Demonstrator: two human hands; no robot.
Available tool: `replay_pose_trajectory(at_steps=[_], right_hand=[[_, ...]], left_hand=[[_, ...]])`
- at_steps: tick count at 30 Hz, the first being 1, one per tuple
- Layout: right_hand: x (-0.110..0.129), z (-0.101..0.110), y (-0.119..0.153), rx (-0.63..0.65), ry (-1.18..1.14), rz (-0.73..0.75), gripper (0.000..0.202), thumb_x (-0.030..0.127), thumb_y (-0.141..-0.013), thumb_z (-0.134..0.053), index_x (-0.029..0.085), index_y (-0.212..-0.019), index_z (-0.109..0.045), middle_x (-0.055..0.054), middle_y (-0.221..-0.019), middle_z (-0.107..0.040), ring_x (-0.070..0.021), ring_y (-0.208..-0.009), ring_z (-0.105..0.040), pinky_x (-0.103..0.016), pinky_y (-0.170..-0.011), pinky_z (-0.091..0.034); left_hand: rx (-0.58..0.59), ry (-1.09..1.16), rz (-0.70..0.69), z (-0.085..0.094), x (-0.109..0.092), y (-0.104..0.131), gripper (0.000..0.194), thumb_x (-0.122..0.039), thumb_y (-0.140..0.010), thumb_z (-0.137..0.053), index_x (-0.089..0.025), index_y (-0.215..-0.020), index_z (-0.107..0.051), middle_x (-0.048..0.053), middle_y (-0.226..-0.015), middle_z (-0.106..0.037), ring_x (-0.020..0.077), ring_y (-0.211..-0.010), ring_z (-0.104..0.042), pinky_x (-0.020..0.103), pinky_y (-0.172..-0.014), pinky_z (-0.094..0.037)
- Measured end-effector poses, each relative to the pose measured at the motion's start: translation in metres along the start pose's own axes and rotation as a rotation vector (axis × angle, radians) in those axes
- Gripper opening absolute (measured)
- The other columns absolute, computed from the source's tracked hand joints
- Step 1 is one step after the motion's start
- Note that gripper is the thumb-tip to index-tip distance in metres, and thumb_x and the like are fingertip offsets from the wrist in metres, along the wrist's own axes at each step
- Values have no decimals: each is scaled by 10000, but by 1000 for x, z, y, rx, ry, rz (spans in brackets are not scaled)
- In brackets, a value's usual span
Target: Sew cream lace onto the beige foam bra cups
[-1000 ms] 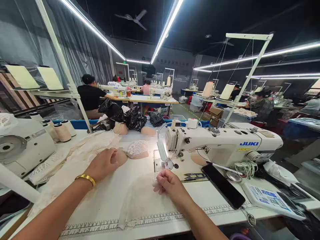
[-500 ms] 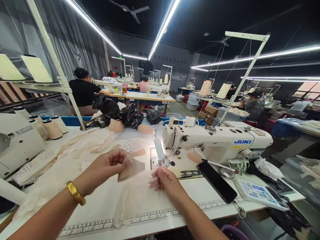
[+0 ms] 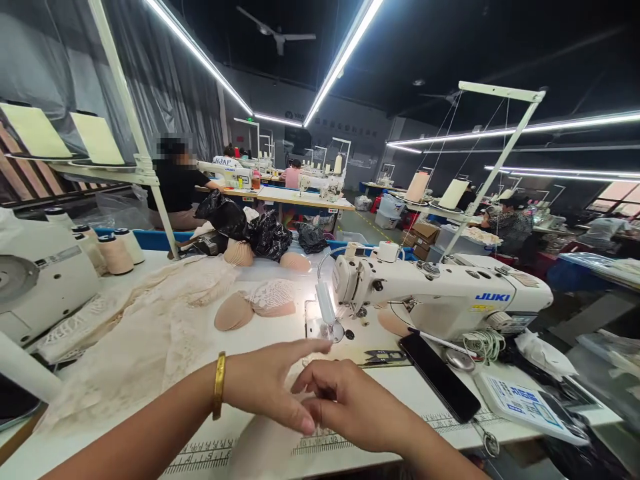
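My left hand (image 3: 273, 383), with a gold bangle at the wrist, reaches across the table with thumb and fingers apart, and nothing shows in it. Against it, my right hand (image 3: 350, 403) has its fingers curled; what they hold, if anything, is hidden. Pale sheer fabric (image 3: 260, 447) lies below the hands over the printed ruler. Just beyond them is the needle area of a white sewing machine (image 3: 430, 293). A beige cup piece (image 3: 234, 311) and a lace-covered piece (image 3: 273, 298) lie to its left.
Cream lace fabric (image 3: 145, 327) covers the table's left side. Thread cones (image 3: 115, 255) stand behind it. Snips (image 3: 383, 358), a black phone (image 3: 440, 378) and a white-blue box (image 3: 530, 408) lie at the right. Black bags (image 3: 270, 233) sit behind; people work at other machines.
The beige piece from my left hand now lies beside the lace-covered piece. My left hand has moved right and opened, meeting my right hand. The view has shifted slightly.
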State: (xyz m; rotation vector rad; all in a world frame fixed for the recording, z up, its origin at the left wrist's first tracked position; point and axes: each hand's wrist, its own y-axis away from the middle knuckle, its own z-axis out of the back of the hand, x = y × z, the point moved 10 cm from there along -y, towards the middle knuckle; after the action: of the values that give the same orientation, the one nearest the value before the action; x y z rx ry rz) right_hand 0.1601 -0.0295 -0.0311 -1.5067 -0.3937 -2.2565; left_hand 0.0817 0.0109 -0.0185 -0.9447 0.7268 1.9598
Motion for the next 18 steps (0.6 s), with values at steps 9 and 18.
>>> replay_pose_trajectory(at_steps=[9, 18], right_hand=[[38, 18, 4, 300, 211, -31, 163, 253, -895, -808, 221, -1051, -775, 31, -806, -710, -116, -700, -638, -198, -636, -438], [63, 18, -10, 393, 351, 34, 117, 138, -938, -751, 233, -960, -687, 71, -726, -678, -122, -659, -677, -213, -622, -450]], left_hand=[[274, 534, -228, -40, -17, 0, 477, -488, -704, -936, -216, -968, -646, 32, -1091, -726, 279, -1126, -648, 391, -1006, -531], [181, 516, -291, -26, -28, 0, 357, -399, -803, -812, -208, -1052, -640, 61, -1059, -715, 294, -1157, -638, 420, -1019, -510]])
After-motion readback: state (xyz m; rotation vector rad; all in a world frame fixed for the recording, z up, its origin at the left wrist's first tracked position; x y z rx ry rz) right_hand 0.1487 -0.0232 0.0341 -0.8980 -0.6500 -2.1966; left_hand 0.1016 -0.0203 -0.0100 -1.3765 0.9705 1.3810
